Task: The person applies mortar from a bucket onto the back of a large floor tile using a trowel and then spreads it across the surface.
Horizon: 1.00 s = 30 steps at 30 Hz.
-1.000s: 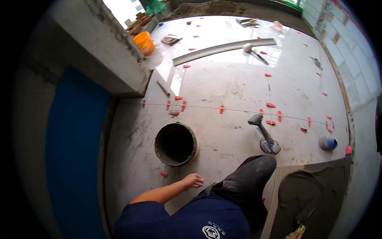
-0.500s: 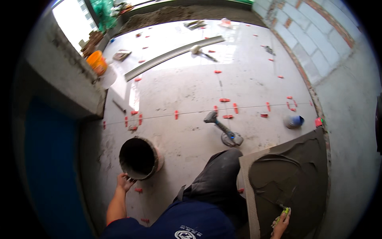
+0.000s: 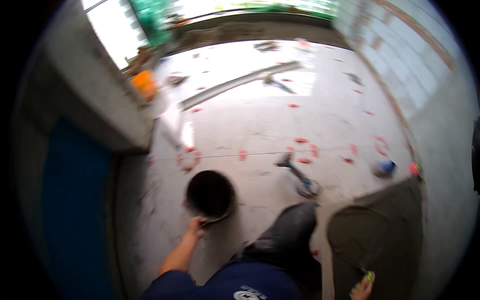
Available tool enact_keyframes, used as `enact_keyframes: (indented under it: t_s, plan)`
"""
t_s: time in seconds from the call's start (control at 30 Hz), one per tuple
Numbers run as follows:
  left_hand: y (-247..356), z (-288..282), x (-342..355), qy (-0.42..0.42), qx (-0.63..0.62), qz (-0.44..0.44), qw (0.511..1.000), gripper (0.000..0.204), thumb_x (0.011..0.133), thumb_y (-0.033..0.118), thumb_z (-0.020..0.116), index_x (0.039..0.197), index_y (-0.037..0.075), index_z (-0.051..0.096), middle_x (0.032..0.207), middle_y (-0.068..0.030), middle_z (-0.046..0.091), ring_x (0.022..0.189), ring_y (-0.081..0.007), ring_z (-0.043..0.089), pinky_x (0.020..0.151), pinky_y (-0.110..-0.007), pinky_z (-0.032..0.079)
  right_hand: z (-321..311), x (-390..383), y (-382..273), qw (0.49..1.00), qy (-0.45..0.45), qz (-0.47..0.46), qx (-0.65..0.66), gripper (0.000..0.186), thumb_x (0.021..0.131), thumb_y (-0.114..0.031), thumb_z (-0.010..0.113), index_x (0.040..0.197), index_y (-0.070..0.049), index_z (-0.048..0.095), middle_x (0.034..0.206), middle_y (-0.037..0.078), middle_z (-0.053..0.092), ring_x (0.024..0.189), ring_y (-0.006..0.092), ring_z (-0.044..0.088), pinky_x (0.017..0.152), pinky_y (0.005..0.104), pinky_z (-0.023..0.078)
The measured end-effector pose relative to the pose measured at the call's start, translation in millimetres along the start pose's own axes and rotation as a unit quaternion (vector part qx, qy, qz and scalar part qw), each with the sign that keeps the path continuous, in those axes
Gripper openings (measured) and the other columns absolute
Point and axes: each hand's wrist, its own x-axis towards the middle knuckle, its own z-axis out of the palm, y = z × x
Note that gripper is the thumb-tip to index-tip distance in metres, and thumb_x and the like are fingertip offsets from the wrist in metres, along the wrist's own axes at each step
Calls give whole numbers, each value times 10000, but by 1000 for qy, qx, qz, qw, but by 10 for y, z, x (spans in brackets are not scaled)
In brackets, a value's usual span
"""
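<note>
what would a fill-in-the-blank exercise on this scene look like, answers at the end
1. The left hand holds the dark bucket by its rim, while the ____ hand grasps a yellow-green handle over the mortar.
2. The plastic bucket beside the concrete pillar is ____.
3. The small tile wedges on the floor tiles are ____.

Missing words: right; orange; red.

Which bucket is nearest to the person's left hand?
The dark-mouthed bucket: the left hand is at its rim. The orange bucket is far off, by the concrete pillar.
</note>
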Motion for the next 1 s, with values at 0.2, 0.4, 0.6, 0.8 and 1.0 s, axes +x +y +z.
enact_keyframes:
  t_s: [0.2, 0.4, 0.6, 0.8, 1.0]
  plan:
    - [-97, 309, 17, 58, -42, 37, 997, 137, 608, 49, 566, 743, 42, 545, 807, -131, 596, 824, -301, 575, 811, -478, 478, -23, -170, -204, 999, -9, -29, -39, 447, 938, -398, 431, 1321, -168, 411, 623, 21, 460, 457, 95, 351, 404, 238, 309]
    - [-189, -696, 96, 45, -117, 125, 984, 339, 771, 246, 613, 1081, 133, 536, 1102, -87, 554, 1031, -308, 521, 897, -558, 417, -104, 50, -191, 994, -48, -61, -77, 448, 937, -404, 431, 1321, -173, 410, 606, 23, 451, 456, 93, 353, 404, 238, 309]
    - [-127, -861, -562, 146, -64, 66, 985, 383, 831, 340, 581, 1174, 198, 490, 1212, -53, 494, 1113, -297, 472, 903, -540, 416, -94, 13, -219, 994, -40, -72, -78, 471, 944, -398, 422, 1335, -138, 390, 587, 12, 409, 458, 85, 333, 402, 240, 286]
    - [249, -1304, -927, 248, -195, 100, 944, 340, 832, 310, 546, 1134, 155, 530, 1142, -89, 544, 1093, -301, 497, 922, -511, 415, -25, -85, -268, 994, -34, -58, -81, 500, 945, -384, 429, 1361, -116, 359, 582, -2, 379, 469, 81, 304, 414, 243, 265]
    - [1095, -2103, -356, 266, -270, 236, 895, 261, 734, 203, 581, 906, 10, 548, 946, -105, 579, 903, -263, 548, 826, -406, 471, -327, 476, 499, 1000, 16, -14, -16, 384, 925, -311, 474, 1293, -207, 440, 580, -37, 413, 417, 52, 375, 344, 204, 321]
